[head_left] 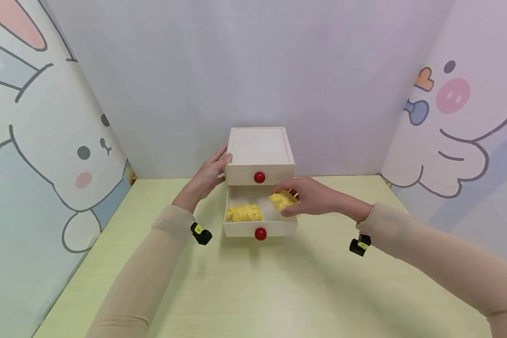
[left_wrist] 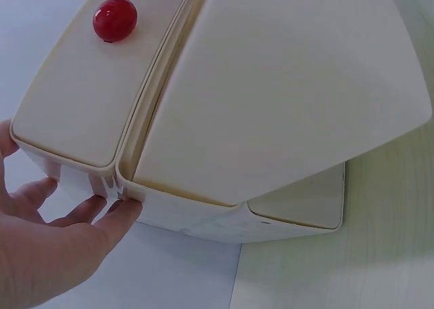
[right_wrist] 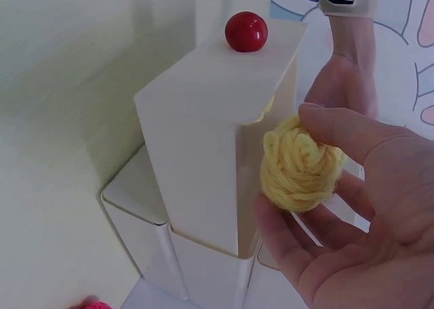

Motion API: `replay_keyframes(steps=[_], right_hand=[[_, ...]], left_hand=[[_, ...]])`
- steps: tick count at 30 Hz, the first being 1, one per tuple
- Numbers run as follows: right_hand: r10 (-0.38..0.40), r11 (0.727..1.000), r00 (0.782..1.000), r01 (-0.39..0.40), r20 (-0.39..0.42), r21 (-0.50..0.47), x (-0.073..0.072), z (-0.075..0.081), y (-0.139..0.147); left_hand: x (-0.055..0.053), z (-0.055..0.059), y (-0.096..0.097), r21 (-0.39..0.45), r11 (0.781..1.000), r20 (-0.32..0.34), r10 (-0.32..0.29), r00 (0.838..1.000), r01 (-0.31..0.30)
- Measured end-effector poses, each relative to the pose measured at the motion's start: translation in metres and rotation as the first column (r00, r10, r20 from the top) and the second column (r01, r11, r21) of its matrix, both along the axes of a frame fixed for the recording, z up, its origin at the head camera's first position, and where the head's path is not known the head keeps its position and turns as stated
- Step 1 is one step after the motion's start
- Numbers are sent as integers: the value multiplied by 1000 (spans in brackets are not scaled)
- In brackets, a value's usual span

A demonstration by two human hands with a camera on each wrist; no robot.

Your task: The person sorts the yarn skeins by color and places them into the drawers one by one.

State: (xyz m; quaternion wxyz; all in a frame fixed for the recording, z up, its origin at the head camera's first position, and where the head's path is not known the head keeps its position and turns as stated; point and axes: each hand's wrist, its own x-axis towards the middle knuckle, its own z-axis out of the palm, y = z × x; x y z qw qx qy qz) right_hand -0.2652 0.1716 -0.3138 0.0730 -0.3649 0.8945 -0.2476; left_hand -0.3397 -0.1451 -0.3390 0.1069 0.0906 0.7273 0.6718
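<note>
A white chest of small drawers stands against the back wall, its middle drawer pulled out. In that drawer's left part lies a yellow yarn skein. Above its right side my right hand holds a second yellow yarn skein between thumb and fingers, wound end showing in the right wrist view. My left hand rests on the chest's upper left side. Its fingertips touch the side wall in the left wrist view.
Red round knobs stick out from the top drawer and the pulled-out one. A closed lower drawer sits beneath. Cartoon-printed cloth walls enclose the pale table. A small pink-red thing shows at the right wrist view's lower edge.
</note>
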Motion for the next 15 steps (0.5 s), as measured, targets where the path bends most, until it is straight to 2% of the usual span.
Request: replay_keyframes(steps=[8,15], right_hand=[[-1,1000,1000,2,-12,25,-6,-7,-13],[38,999,999,-38,22,7,-16,-21,-20]], left_hand=[[1,1,1,-10,1000,-7,0,1000,0],[1,1,1,-5,1000,-3,-3,1000,3]])
